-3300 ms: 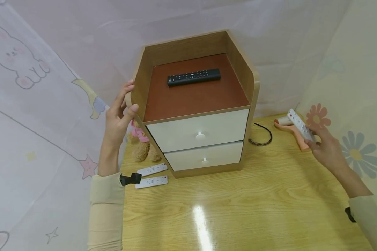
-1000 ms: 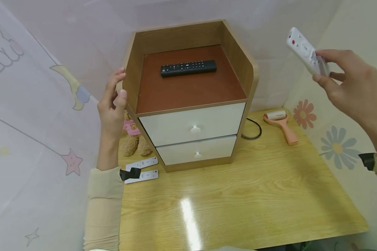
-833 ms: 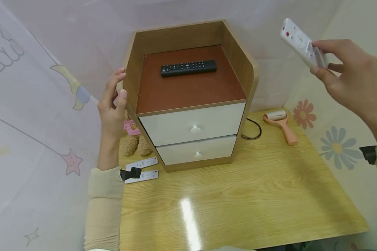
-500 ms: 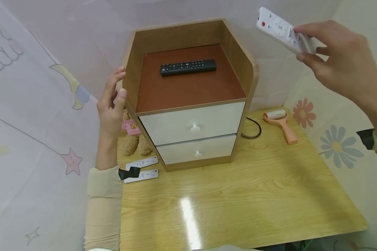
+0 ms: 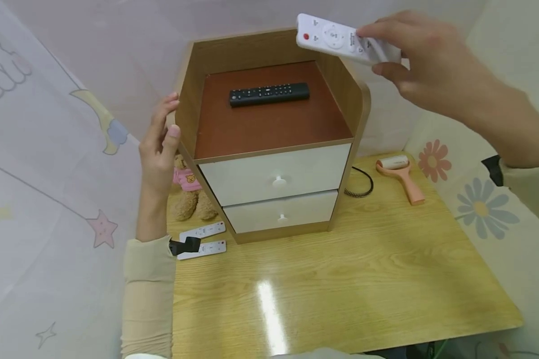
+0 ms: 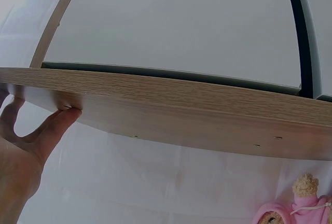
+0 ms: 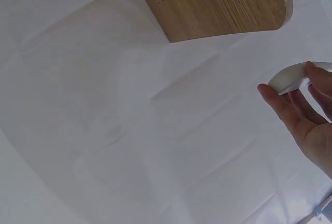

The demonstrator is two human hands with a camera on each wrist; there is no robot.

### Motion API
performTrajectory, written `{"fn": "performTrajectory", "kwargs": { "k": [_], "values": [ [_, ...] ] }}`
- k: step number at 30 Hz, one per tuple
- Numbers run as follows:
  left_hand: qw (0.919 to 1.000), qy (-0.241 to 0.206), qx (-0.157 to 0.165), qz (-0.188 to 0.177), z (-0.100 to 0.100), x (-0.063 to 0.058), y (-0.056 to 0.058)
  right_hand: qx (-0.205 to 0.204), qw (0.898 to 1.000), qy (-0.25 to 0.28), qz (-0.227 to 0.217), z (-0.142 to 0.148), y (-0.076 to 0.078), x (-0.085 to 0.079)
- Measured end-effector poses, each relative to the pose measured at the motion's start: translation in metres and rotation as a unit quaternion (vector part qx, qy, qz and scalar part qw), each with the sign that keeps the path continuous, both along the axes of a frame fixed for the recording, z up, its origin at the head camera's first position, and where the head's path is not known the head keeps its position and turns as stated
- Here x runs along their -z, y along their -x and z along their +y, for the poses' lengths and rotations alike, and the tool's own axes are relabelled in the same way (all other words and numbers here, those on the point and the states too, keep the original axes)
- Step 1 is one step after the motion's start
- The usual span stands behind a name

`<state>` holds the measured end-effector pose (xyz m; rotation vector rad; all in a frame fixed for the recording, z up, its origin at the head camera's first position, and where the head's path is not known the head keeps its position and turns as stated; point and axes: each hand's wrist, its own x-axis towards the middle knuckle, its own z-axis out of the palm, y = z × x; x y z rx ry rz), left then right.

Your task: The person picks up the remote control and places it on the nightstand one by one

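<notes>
My right hand [image 5: 440, 65] pinches a white remote control [image 5: 337, 40] by one end, thumb on one side and fingers on the other. It hangs in the air above the right back part of a small wooden cabinet [image 5: 361, 114]; its red button points left. In the right wrist view the remote control [image 7: 290, 79] shows only partly. My left hand [image 5: 157, 149] rests its fingertips against the outer face of the cabinet's left side panel [image 6: 181, 123]. On the cabinet's brown top lies a black remote control [image 5: 269, 94].
Two white remotes [image 5: 202, 231] lie left of the cabinet, by a plush bear in pink [image 5: 187, 179]. On the right are a black coiled headband [image 5: 364, 192] and an orange lint roller [image 5: 406, 182]. Both drawers [image 5: 276, 174] are closed. Patterned cloth walls [image 5: 49, 174] surround the table [image 5: 364, 289].
My right hand has lifted the white remote control from near the lint roller and carried it up and left, over the cabinet. My left hand stays at the cabinet's side.
</notes>
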<state>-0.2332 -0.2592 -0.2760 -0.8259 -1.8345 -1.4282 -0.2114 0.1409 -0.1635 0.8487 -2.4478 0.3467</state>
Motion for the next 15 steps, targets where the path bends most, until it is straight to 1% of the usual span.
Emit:
{"fn": "performTrajectory", "kwargs": {
  "k": [2,5,7,11,15],
  "values": [
    [1.0,-0.002,0.002,0.001,0.001,0.0,0.0,-0.005,1.0,-0.011,-0.014,-0.006,0.002,-0.001],
    [1.0,-0.003,0.004,0.003,0.001,0.001,0.0,-0.023,0.999,-0.018,-0.031,-0.016,0.007,-0.003],
    [1.0,-0.005,0.005,0.005,0.001,0.0,0.0,-0.024,0.998,-0.036,-0.051,-0.024,0.01,-0.005],
    [1.0,-0.002,0.001,0.004,0.001,0.0,0.0,-0.021,0.993,-0.073,-0.09,-0.045,0.017,-0.009],
    [1.0,0.002,-0.002,0.003,0.001,-0.001,-0.001,-0.026,0.987,-0.089,-0.13,-0.067,0.026,-0.006]
  ]
}}
